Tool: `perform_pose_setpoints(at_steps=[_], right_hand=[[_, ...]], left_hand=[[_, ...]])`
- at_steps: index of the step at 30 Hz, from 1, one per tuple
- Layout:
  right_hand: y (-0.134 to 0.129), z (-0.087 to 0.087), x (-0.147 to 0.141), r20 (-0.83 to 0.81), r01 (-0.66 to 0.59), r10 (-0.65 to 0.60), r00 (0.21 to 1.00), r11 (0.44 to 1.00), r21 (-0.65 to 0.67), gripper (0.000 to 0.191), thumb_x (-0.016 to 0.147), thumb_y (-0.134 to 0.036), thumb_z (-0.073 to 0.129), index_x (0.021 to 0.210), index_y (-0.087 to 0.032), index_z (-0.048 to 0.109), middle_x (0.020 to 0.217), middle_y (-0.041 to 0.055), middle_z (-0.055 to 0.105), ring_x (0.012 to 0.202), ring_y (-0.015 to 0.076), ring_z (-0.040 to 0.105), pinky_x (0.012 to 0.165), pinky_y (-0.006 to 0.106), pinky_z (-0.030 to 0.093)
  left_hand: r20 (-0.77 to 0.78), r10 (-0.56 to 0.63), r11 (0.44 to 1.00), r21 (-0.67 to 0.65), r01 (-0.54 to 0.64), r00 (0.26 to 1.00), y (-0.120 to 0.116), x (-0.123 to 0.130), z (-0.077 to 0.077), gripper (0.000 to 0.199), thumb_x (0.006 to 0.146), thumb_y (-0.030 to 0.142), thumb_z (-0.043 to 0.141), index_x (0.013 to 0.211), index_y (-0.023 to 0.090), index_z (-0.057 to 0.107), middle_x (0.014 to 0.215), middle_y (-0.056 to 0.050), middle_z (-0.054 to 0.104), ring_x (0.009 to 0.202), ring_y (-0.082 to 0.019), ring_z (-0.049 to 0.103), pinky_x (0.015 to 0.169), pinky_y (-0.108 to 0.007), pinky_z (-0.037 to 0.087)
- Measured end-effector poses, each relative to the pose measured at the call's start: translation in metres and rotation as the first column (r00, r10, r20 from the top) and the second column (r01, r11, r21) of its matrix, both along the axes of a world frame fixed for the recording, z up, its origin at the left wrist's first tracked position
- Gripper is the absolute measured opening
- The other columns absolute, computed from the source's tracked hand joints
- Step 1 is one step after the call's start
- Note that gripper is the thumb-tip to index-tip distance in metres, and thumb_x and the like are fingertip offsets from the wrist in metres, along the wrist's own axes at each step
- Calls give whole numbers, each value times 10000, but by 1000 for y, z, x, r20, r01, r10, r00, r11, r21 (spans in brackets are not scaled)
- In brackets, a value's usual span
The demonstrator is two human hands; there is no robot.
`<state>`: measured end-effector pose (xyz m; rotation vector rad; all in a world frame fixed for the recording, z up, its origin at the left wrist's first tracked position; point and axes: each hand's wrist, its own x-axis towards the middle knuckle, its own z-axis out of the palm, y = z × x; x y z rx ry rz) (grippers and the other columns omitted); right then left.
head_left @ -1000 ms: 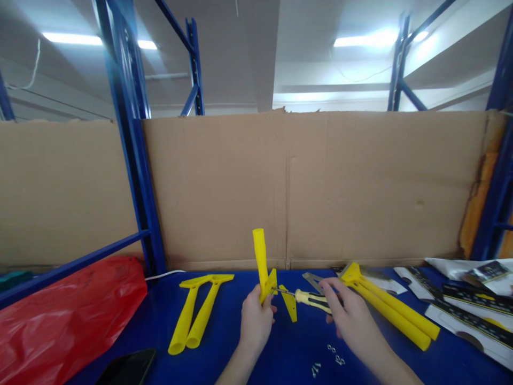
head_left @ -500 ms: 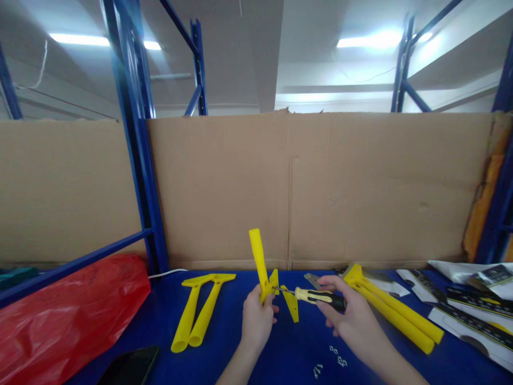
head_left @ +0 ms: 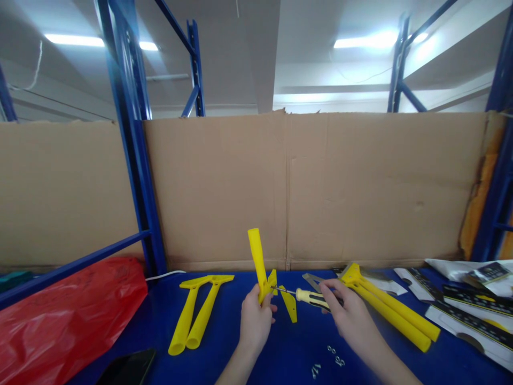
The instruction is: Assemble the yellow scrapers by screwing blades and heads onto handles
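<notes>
My left hand [head_left: 255, 321] is closed round the head end of a yellow plastic scraper handle [head_left: 257, 256], whose hollow tube points up. In my right hand [head_left: 352, 313] is a screwdriver [head_left: 308, 297] with a cream and black grip, held between thumb and fingers. Its shaft points left, and the tip meets the scraper head near my left fingers; the exact contact is too small to see. A flat yellow tapered piece [head_left: 289, 305] lies on the blue table just behind the shaft. Small screws [head_left: 316, 370] and nuts [head_left: 336, 357] are scattered in front of my right hand.
Two yellow scraper handles [head_left: 200, 313] lie left, with more yellow handles [head_left: 395, 310] at right. A metal blade [head_left: 311, 280] rests behind the screwdriver. Printed packages [head_left: 468, 326] cover the far right. A red plastic bag [head_left: 108, 310] and dark phone [head_left: 128, 368] are left. Cardboard [head_left: 224, 192] walls the back.
My right fingers have shifted back along the screwdriver grip and closed more around its end. The view has moved slightly; the left hand and scraper handle stay in place.
</notes>
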<state>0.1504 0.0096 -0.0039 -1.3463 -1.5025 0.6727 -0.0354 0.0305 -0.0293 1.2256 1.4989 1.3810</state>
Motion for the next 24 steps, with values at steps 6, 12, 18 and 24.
perform_pose_setpoints(at_steps=[6,12,18,24], right_hand=[[-5,-2,-7,-98,-46,45,994,999,-8,484,676,-345,528,1151,-260,483,971,36,593,398,88,455,310,225,337],[-6,12,0,62,-85,83,995,996,25,236,658,-363,546,822,-206,611,691,14,614,567,169,542,499,267,407],[-6,17,0,129,-3,11,992,998,-59,361,766,-502,397,682,-203,581,487,-6,536,494,177,512,499,281,367],[-1,4,2,-16,-22,21,1000,999,-41,281,736,-427,484,920,-227,555,710,-9,616,411,113,448,410,249,322]], left_hand=[[43,56,998,-14,-55,998,2,-3,4,173,830,23,476,936,109,582,897,-83,665,554,-101,635,376,-179,492],[47,48,999,-20,-47,998,3,-2,3,175,827,19,479,941,110,575,893,-77,665,552,-89,628,374,-160,485],[-10,24,1000,2,-24,1000,1,1,1,144,830,46,481,893,120,587,866,-67,663,547,-92,626,368,-152,474],[26,34,999,-10,-33,999,2,0,2,149,819,31,494,901,118,584,890,-78,672,534,-94,627,370,-166,481]])
